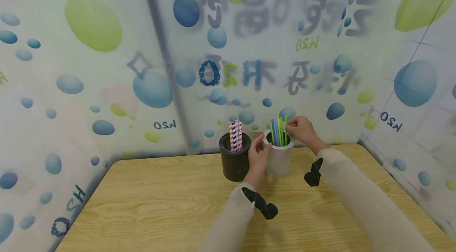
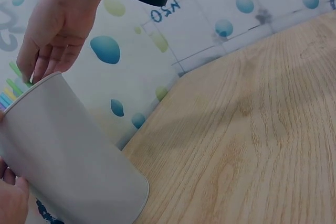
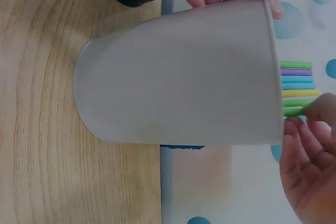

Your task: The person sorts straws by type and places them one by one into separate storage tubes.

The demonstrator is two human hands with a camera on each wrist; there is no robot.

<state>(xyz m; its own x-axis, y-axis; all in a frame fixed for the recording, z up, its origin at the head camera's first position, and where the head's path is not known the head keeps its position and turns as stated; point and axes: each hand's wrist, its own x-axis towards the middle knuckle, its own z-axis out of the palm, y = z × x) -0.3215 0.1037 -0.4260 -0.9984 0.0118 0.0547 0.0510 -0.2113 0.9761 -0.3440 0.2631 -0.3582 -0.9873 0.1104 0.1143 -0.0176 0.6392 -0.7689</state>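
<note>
A white cup [image 1: 279, 162] stands upright on the table with several plain coloured straws [image 1: 276, 132] in it, green, yellow, blue and purple. My left hand [image 1: 257, 160] holds this cup at its left side near the rim, thumb toward me. Over the cup's right rim, my right hand [image 1: 303, 130] pinches a green straw [image 3: 293, 112] between thumb and fingertips; the straw's lower end is hidden inside the cup. Just left of my left hand stands a black cup [image 1: 235, 167] holding several striped and dotted paper straws [image 1: 235, 136].
The wooden table [image 1: 160, 200] ends at a back wall [image 1: 199, 121] printed with bubbles and lettering, close behind both cups. Side walls rise to the left and right. Black wrist devices [image 1: 261, 204] sit on both sleeves.
</note>
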